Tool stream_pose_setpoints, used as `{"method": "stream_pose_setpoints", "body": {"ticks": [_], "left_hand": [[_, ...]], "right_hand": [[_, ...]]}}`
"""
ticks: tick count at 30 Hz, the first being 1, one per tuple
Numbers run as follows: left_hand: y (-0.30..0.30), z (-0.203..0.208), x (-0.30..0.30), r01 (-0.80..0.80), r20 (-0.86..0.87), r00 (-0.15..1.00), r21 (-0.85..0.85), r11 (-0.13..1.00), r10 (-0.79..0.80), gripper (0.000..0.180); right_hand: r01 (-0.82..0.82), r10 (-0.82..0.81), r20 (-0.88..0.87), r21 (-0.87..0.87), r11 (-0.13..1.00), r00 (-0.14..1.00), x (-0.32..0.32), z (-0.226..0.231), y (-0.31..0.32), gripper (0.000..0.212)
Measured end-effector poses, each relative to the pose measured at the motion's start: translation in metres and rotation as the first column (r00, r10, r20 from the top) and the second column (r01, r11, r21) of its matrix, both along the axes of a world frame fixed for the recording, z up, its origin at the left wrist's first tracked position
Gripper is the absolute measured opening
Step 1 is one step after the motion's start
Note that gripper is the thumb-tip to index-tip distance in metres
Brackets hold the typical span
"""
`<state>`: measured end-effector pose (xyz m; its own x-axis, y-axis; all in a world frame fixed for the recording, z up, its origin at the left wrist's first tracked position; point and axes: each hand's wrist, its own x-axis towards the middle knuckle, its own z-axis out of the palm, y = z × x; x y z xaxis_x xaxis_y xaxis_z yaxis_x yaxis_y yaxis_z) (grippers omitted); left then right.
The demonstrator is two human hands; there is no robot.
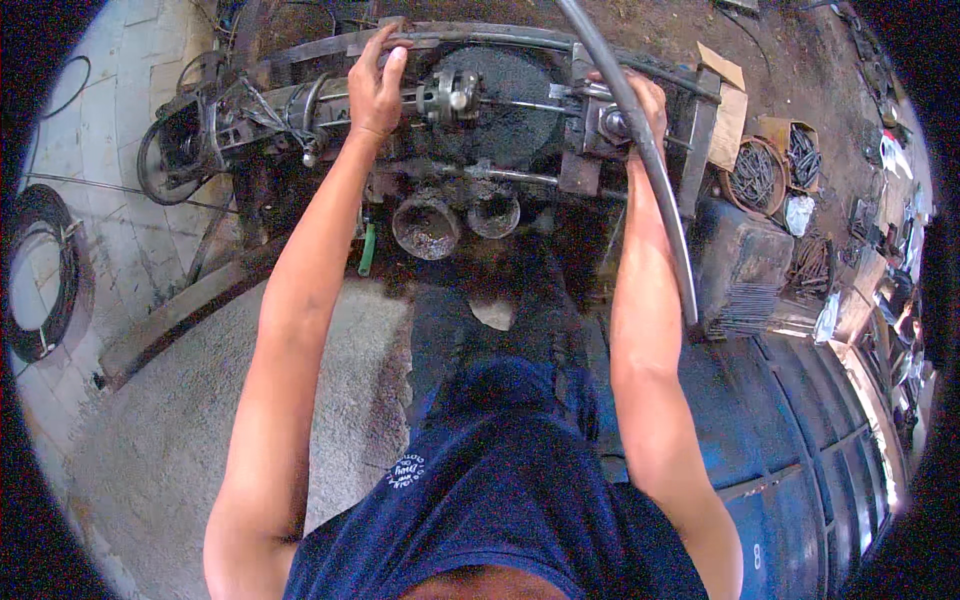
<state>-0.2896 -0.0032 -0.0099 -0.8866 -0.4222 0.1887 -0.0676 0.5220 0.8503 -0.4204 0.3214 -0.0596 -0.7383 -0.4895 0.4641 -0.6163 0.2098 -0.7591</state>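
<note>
White circular print [405, 470] on navy shirt [500, 480], left hand [377, 88] at dark machine [580, 172].

This looks like a workshop where metal things get worked on. There is a big, greasy machine [452, 98] with long bars and round parts. Lots of short metal sticks [757, 180] are heaped on the right. The ground [680, 32] past the machine is brown and dirty. A black coil [67, 280] lies on the left.
</note>
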Motion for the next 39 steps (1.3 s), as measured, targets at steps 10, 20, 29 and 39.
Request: {"method": "stream_pose_setpoints", "body": {"ticks": [10, 20, 29, 39], "left_hand": [[0.004, 0.009, -0.005, 0.062, 0.003, 0.998, 0.004, 0.998, -0.062, 0.051], [0.004, 0.009, -0.004, 0.059, 0.038, 0.997, 0.028, 0.998, -0.06, 0.052], [-0.004, -0.001, -0.005, 0.099, 0.013, 0.995, 0.008, 0.995, -0.099, 0.053], [-0.005, -0.003, -0.005, 0.1, 0.044, 0.994, 0.007, 0.995, -0.1, 0.056]], "right_hand": [[0.04, -0.042, 0.026, 0.056, 0.998, 0.999, -0.003, -0.009, 0.004, 0.021], [0.077, -0.063, 0.256, -0.045, 0.996, 0.965, 0.004, -0.01, 0.002, 0.019], [0.057, -0.06, 0.14, 0.026, 0.998, 0.988, 0.004, -0.005, 0.001, 0.017], [0.105, -0.112, 0.305, 0.037, 0.994, 0.946, 0.007, -0.001, 0.001, 0.02]]}}
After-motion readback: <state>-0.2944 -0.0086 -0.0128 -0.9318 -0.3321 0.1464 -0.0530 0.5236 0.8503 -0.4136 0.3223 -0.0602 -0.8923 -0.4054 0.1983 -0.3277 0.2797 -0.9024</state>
